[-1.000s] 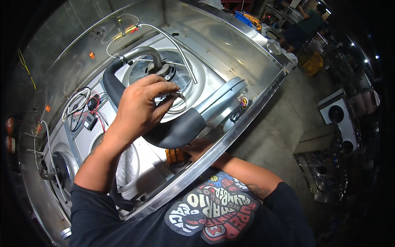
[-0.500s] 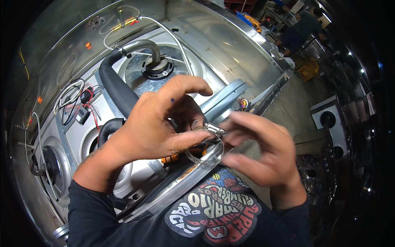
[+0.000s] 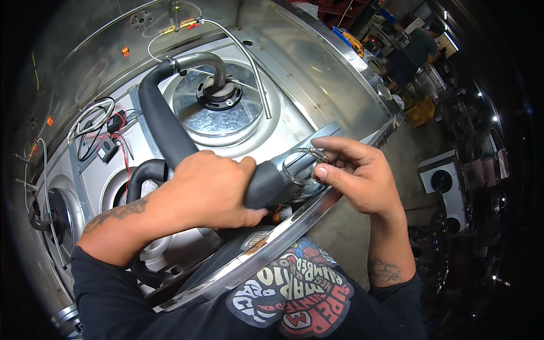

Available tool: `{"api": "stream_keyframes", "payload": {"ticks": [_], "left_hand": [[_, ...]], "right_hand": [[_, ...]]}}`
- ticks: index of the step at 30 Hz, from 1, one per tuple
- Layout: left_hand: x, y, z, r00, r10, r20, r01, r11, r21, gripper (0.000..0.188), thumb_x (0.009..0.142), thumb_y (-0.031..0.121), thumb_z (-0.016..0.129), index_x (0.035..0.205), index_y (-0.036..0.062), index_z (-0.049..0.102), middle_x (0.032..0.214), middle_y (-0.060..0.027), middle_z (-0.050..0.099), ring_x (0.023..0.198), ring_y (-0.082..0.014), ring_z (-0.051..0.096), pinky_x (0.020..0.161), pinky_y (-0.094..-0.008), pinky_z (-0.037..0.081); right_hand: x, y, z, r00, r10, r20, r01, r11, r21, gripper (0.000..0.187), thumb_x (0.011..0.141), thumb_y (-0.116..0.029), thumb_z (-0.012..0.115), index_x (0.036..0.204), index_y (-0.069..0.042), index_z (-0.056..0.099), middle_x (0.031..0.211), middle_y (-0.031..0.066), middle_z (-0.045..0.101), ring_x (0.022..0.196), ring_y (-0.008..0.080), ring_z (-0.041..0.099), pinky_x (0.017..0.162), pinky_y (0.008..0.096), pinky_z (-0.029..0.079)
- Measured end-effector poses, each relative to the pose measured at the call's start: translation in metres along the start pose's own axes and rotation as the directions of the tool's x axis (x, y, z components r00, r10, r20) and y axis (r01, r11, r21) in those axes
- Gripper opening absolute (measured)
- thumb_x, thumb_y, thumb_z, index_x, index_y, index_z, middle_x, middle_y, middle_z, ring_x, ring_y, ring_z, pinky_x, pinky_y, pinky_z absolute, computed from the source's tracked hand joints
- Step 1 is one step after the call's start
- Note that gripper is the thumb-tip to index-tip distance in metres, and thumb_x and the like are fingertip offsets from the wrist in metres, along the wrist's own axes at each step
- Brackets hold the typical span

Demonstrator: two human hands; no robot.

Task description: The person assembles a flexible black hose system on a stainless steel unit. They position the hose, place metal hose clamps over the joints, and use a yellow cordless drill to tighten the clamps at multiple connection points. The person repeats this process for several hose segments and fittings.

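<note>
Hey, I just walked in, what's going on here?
A person is working with bare hands over an open metal casing. The left hand grips a black hose near its end, beside a grey metal housing. The right hand pinches a metal hose clamp, its band forming a loop near that hose end. Whether the loop goes round anything is hard to tell. The hose's other end meets a curved metal pipe.

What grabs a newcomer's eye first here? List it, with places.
First, right of centre, the right hand holding a looped metal hose clamp near the end of a thick black hose. Next, near the centre, the left hand gripping that hose. Then, above the left hand, the shiny round disc with a bent metal pipe over it.
</note>
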State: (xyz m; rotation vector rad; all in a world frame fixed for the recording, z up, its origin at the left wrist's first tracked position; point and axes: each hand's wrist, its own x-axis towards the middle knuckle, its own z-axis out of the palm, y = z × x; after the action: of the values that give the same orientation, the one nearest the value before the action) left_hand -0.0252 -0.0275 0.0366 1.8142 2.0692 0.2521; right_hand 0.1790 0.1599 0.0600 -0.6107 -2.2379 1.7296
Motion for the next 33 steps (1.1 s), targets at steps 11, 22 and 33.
{"api": "stream_keyframes", "payload": {"ticks": [11, 22, 33], "left_hand": [[-0.034, -0.018, -0.009, 0.9, 0.225, -0.374, -0.313, 0.93, -0.193, 0.054, 0.071, 0.047, 0.083, 0.098, 0.0023, 0.069, 0.07, -0.0137, 0.068, 0.067, -0.039, 0.069, 0.063, -0.0448, 0.054], [-0.027, -0.013, -0.008, 0.92, 0.177, -0.349, -0.262, 0.941, -0.215, 0.083, 0.069, 0.046, 0.091, 0.128, -0.0052, 0.064, 0.084, -0.0182, 0.072, 0.069, -0.0379, 0.071, 0.07, -0.0415, 0.056], [0.001, -0.016, -0.001, 0.769, 0.261, -0.584, -0.523, 0.782, -0.339, 0.03, 0.098, 0.018, 0.075, 0.122, 0.0003, 0.07, 0.105, -0.017, 0.074, 0.087, -0.031, 0.074, 0.08, -0.0375, 0.059]], "right_hand": [[-0.006, -0.015, 0.037, 0.992, -0.098, 0.083, 0.099, 0.995, -0.007, 0.035, 0.096, -0.001, 0.075, 0.128, 0.009, 0.065, 0.114, 0.0137, 0.072, 0.101, 0.0152, 0.072, 0.089, 0.0268, 0.059], [-0.009, -0.014, 0.047, 0.956, -0.279, 0.09, 0.287, 0.954, -0.088, 0.033, 0.092, 0.006, 0.073, 0.125, 0.009, 0.067, 0.115, 0.0166, 0.067, 0.106, 0.019, 0.069, 0.089, 0.0292, 0.059], [0.002, -0.011, 0.046, 0.852, -0.522, 0.041, 0.502, 0.792, -0.349, 0.026, 0.089, -0.001, 0.075, 0.114, 0.004, 0.074, 0.109, 0.0194, 0.075, 0.096, 0.0295, 0.075, 0.086, 0.0347, 0.058]]}}
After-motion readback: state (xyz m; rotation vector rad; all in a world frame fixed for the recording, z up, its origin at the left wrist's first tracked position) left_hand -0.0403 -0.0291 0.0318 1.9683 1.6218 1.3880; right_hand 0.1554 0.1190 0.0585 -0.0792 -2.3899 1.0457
